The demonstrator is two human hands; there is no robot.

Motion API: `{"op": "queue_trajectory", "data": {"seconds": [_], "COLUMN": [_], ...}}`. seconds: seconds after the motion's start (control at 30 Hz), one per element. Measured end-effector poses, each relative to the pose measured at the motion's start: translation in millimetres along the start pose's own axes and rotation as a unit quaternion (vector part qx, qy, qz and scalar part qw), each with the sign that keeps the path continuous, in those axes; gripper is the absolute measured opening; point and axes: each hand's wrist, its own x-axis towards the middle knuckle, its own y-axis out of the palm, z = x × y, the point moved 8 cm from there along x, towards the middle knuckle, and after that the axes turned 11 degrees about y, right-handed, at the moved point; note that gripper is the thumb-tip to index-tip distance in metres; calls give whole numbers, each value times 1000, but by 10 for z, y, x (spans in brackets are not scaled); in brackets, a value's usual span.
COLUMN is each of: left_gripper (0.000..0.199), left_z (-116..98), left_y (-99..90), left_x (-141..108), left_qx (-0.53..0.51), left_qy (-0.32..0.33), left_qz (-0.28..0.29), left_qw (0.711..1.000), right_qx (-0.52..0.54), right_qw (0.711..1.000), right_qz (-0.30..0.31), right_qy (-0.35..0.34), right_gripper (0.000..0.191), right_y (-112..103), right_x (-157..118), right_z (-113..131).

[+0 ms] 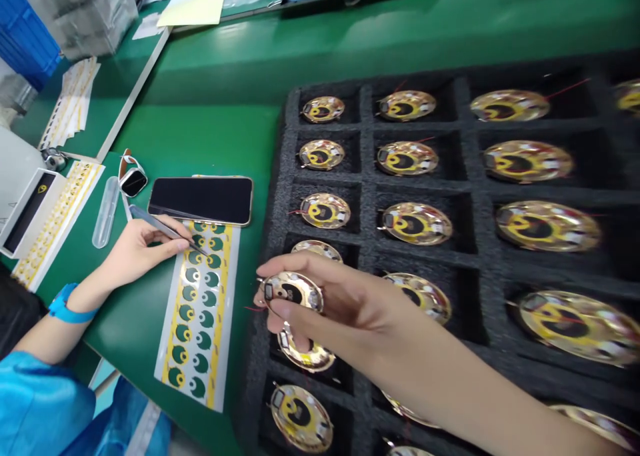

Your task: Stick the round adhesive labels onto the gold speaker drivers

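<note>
My left hand (145,246), entering from the left with a blue band at its wrist, pinches grey tweezers (161,225). Their tips point down at the upper part of a sheet of yellow and clear stickers (203,316) with round green-looking gaps. My right hand (320,296) reaches in from the lower right and holds a round gold part (303,292) between thumb and fingers, with a thin red wire at its left side. That hand is above the left column of a black foam tray (367,243), whose compartments hold several similar gold parts (417,223).
A phone (201,199) lies above the sticker sheet, with a smartwatch (133,181) and a clear plastic case (106,213) to its left. A white box (31,209), more sticker strips (75,103) and papers (195,3) are farther out on the green table (225,129).
</note>
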Motion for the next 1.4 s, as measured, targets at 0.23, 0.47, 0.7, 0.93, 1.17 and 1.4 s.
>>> {"op": "queue_trajectory", "data": {"seconds": [0.23,0.47,0.7,0.93,1.17,1.4], "left_gripper": [27,27,24,28,16,16], "left_z": [154,162,144,140,50,-155], "left_y": [-6,0,2,25,84,114], "left_x": [-12,12,16,-42,-108,-25], "left_qx": [0,20,35,-18,-103,-239], "left_qy": [11,13,16,-10,-6,-42], "left_qz": [25,39,41,64,166,45], "left_qw": [1000,999,998,998,981,969], "right_qx": [12,2,-1,-15,-29,12], "right_qw": [999,1000,1000,1000,999,995], "right_qz": [-28,-21,-18,-15,21,84], "right_qy": [18,21,12,-1,-13,-44], "right_gripper": [23,23,21,19,22,21], "right_y": [35,31,38,43,30,68], "right_x": [-54,-59,-60,-70,3,-18], "right_z": [22,25,25,58,30,92]}}
